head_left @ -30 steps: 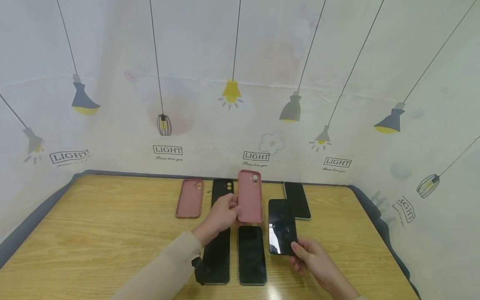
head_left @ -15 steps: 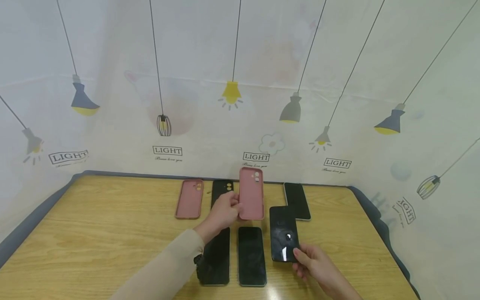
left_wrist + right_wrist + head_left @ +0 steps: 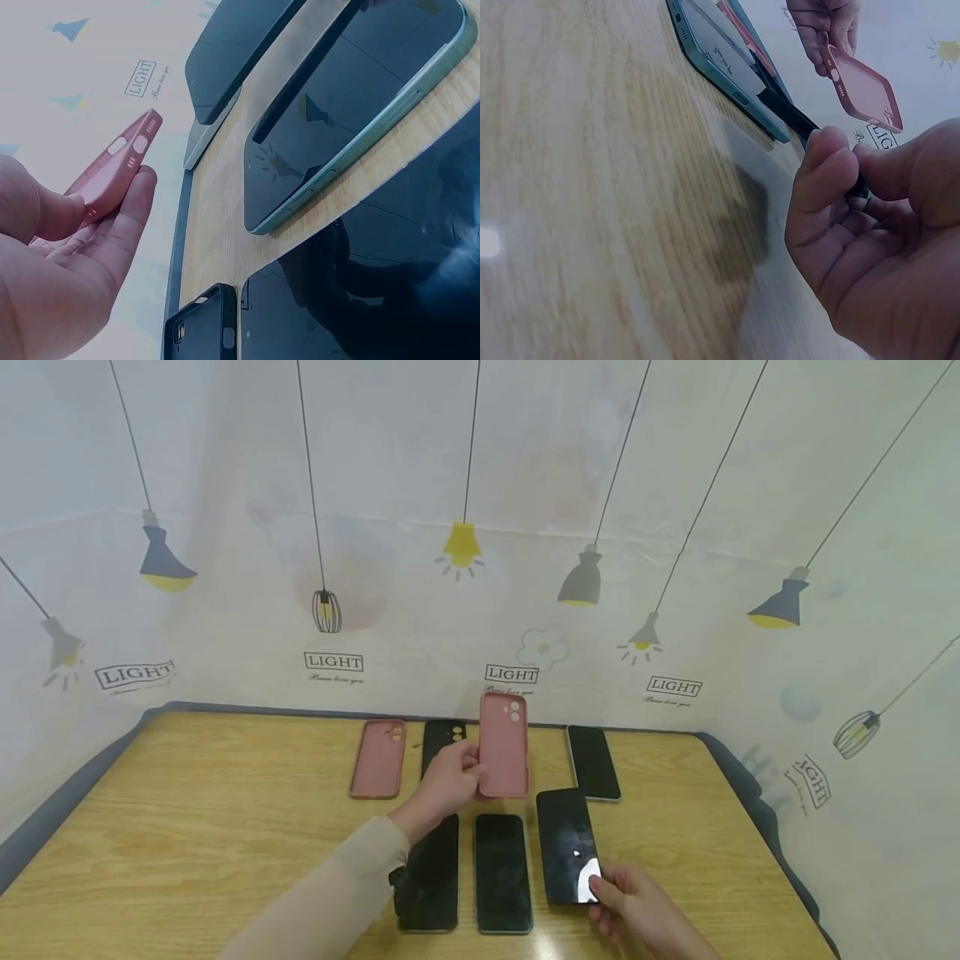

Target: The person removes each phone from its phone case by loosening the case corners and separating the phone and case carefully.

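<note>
A pink phone case [image 3: 503,745] is pinched at its lower left edge by my left hand [image 3: 447,781], its hollow inner side facing me. Two camera holes show near its top. In the left wrist view the thumb lies on the case [image 3: 116,176] and the fingers go behind it. My right hand [image 3: 641,910] pinches a black phone [image 3: 567,847] by its lower right corner, its glossy face upward. The right wrist view shows that phone nearly edge-on between thumb and fingers, above the wooden table. The two held things are apart.
A second pink phone case [image 3: 377,758] lies at the back left, with a black phone case [image 3: 444,732] beside it. Two dark phones lie in front: a larger phone [image 3: 435,885] and a green-edged phone [image 3: 503,872]. Another phone [image 3: 592,763] is at the back right, near the curtain [image 3: 420,635].
My right hand has drawn the black phone down towards me, uncovering more of the back-right phone. The pink case in my left hand has risen slightly.
</note>
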`<action>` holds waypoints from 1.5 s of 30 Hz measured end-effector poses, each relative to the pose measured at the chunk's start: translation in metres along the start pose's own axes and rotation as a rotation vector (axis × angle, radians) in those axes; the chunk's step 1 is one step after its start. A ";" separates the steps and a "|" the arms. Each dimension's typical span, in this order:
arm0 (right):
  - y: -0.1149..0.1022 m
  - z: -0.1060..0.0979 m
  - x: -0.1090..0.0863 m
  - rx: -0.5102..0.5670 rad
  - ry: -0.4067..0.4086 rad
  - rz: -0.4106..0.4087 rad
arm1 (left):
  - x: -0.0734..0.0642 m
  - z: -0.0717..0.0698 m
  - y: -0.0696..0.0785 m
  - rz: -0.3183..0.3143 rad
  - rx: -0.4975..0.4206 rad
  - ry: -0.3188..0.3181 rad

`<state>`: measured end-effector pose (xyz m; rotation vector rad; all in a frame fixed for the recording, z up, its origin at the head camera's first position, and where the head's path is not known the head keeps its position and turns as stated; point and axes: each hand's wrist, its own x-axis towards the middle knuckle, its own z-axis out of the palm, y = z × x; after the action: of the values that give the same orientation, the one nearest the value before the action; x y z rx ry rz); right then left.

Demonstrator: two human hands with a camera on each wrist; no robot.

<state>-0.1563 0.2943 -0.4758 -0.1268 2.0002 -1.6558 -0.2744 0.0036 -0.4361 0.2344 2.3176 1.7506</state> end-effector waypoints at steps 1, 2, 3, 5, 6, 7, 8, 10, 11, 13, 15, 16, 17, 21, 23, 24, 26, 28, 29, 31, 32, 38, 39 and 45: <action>0.001 0.000 -0.001 0.001 0.001 -0.001 | 0.000 0.000 0.000 -0.002 -0.001 0.000; 0.002 0.001 -0.001 0.001 0.001 -0.003 | 0.000 0.000 0.000 -0.003 0.003 0.001; 0.003 0.001 -0.002 0.011 0.000 -0.001 | 0.000 0.000 0.000 -0.005 0.001 0.002; 0.005 0.002 -0.003 0.021 0.003 0.014 | 0.001 0.000 0.000 -0.006 -0.001 0.001; 0.005 0.002 -0.004 0.032 0.003 0.025 | 0.001 0.000 0.000 -0.005 -0.001 0.001; 0.006 0.002 -0.004 0.047 0.001 0.041 | 0.000 0.000 0.000 -0.001 0.001 0.000; 0.006 0.002 -0.005 0.057 -0.001 0.049 | 0.000 0.000 0.001 0.002 0.001 0.000; 0.007 0.003 -0.007 0.079 -0.001 0.081 | 0.000 0.001 0.001 0.006 0.001 -0.002; 0.007 0.003 -0.008 0.088 -0.005 0.089 | 0.000 0.001 0.001 0.009 0.003 0.000; 0.007 0.003 -0.009 0.097 -0.013 0.106 | 0.000 0.001 0.001 0.010 0.015 0.004; 0.008 0.003 -0.010 0.100 -0.016 0.127 | 0.000 0.001 0.001 0.005 0.013 0.006; 0.008 0.003 -0.011 0.094 -0.017 0.135 | 0.000 0.001 0.001 0.003 0.016 0.009; 0.008 0.003 -0.011 0.089 -0.017 0.140 | 0.000 0.001 0.001 0.002 0.015 0.009; 0.010 0.002 -0.011 0.059 -0.007 0.165 | -0.001 0.001 0.002 0.001 0.000 0.002; 0.009 0.003 -0.011 0.051 0.000 0.173 | -0.001 0.002 0.002 -0.001 0.000 0.000; 0.009 0.003 -0.011 0.046 0.007 0.182 | -0.001 0.002 0.002 -0.003 -0.001 0.000; 0.008 0.004 -0.011 0.017 0.025 0.197 | -0.001 0.002 0.002 -0.008 0.000 -0.001; 0.006 0.005 -0.011 -0.054 0.045 0.198 | 0.000 0.002 0.003 -0.009 -0.004 -0.003; 0.005 0.005 -0.011 -0.104 0.057 0.199 | 0.000 0.002 0.003 -0.009 -0.005 -0.005; 0.003 0.007 -0.010 -0.228 0.085 0.203 | -0.001 0.002 0.003 -0.006 -0.003 -0.007; 0.002 0.007 -0.010 -0.289 0.101 0.205 | -0.001 0.002 0.003 -0.005 0.001 -0.007; -0.002 0.015 -0.007 -0.569 0.191 0.253 | -0.001 0.002 0.003 0.008 0.016 -0.006; -0.003 0.016 -0.006 -0.597 0.201 0.264 | -0.001 0.002 0.003 0.009 0.016 -0.005; -0.004 0.019 -0.002 -0.664 0.220 0.305 | -0.001 0.002 0.004 0.009 0.019 -0.004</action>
<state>-0.1466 0.2774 -0.4729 0.1248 2.5185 -0.8046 -0.2731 0.0060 -0.4328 0.2514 2.3347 1.7313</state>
